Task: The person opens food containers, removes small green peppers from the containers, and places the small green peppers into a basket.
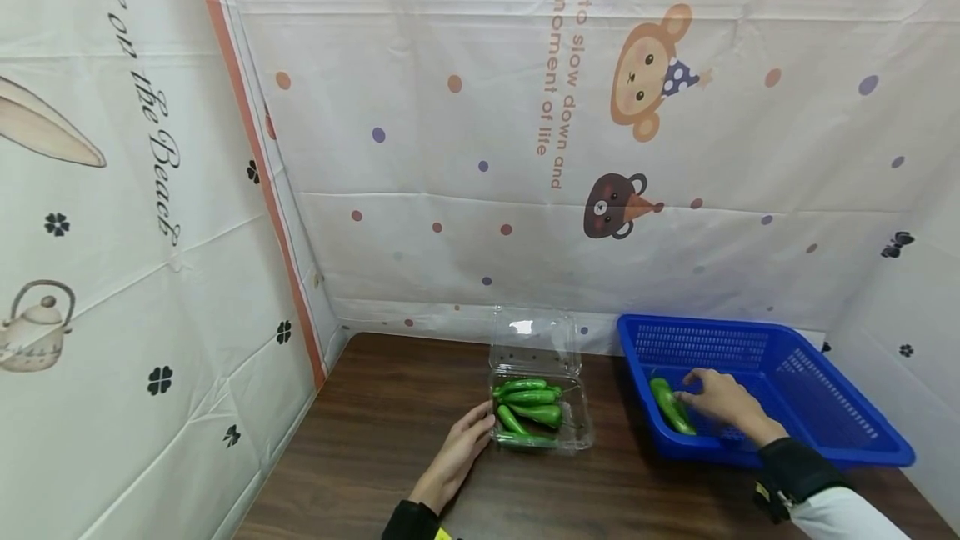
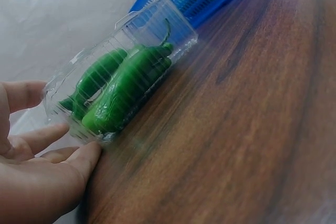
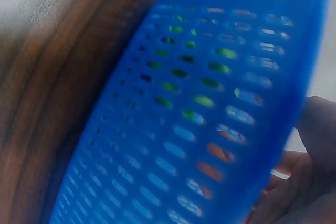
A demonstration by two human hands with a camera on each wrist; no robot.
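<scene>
At wood-grain table, before printed sheeting, left hand loosely touching clear box, right hand in basket, grip unclear

back wall: pale hanging sheet, creased, with purple, orange and dull red dots
prints on it: a monkey head in a spotted party hat, a brown bear head in an orange one, lettering turned sideways
left wall: white sheet with black clovers, a kettle, script reading "on the beach"
stripe: orange-red, running down near the corner
right wall: pale, with dark clover marks
tabletop: dark brown wood grain
light: soft, fairly even
</scene>
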